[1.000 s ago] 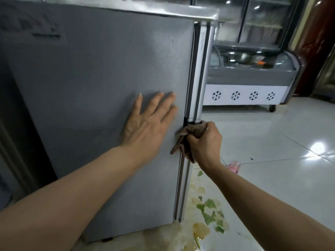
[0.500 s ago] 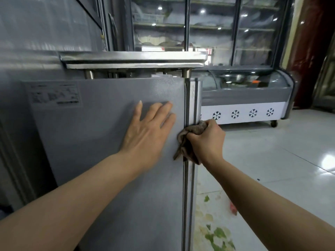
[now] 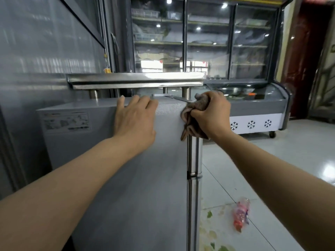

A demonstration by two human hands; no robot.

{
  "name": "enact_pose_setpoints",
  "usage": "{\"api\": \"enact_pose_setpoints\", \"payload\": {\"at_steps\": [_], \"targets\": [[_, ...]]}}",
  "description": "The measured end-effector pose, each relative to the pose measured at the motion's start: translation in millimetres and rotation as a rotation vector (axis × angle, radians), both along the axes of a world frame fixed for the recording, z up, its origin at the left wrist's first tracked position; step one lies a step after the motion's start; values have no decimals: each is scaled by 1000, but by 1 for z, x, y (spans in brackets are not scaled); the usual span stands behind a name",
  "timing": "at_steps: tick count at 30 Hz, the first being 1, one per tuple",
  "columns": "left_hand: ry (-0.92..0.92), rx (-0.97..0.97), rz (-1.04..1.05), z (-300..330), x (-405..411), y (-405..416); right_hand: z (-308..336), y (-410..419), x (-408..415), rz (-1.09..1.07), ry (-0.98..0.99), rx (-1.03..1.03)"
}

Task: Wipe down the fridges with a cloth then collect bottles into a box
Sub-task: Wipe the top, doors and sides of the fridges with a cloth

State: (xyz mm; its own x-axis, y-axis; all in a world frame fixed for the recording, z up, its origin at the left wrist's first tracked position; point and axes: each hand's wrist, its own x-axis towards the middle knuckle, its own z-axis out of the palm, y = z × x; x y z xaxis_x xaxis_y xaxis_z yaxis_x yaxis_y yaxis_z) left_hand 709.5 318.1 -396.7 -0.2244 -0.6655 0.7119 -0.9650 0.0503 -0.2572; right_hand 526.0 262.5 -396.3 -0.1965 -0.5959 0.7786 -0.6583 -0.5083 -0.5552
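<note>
A grey fridge (image 3: 126, 178) fills the middle of the view, its flat side panel matte and faintly textured, with a printed label (image 3: 66, 122) stuck near the upper left corner. The left hand (image 3: 135, 122) lies flat against that panel near the top edge, fingers straight and spread, the fingertips reaching over the fridge's top rim. The right hand (image 3: 211, 115) has its fingers curled tight round a bunched brown cloth (image 3: 194, 115), pressing it to the upper front corner of the fridge, where the panel meets the rounded steel door edge (image 3: 194, 169); folds of the cloth hang down below the fist. Just above the fridge runs a shiny steel shelf (image 3: 137, 79) on short round legs. Behind it stands a tall glass-door display cooler (image 3: 203, 38) with shelves and ceiling lights mirrored in the glass, and to the right a low chest freezer (image 3: 257, 113) with a curved glass lid and snowflake marks on its white front. The floor (image 3: 272, 160) is pale glossy tile. On it, near the fridge's foot, lies a plastic bottle (image 3: 241, 216) with a red and pink label, on its side, beside scattered green leaf scraps (image 3: 210, 214) and a wet, yellowish smear.
</note>
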Motion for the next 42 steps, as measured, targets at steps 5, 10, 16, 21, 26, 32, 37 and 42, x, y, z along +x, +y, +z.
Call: {"api": "enact_pose_setpoints", "payload": {"at_steps": [5,10,16,21,26,32,37,42], "targets": [[43,-69,-61,3,-3,-6,10,-1,-7,-59,222,-30],[12,-41,-52,8,-10,-4,13,-1,-6,-73,261,-32],[-157,136,40,41,-16,1,27,4,-10,-18,346,80],[36,414,13,59,-16,-2,52,13,-13,33,436,274],[109,603,37,90,-15,4,83,17,-16,72,598,481],[144,890,88,121,-17,4,121,20,-28,177,616,732],[333,1253,93,157,-16,3,162,22,-52,187,483,865],[334,1267,76,206,-29,3,213,21,-68,288,522,864]]}}
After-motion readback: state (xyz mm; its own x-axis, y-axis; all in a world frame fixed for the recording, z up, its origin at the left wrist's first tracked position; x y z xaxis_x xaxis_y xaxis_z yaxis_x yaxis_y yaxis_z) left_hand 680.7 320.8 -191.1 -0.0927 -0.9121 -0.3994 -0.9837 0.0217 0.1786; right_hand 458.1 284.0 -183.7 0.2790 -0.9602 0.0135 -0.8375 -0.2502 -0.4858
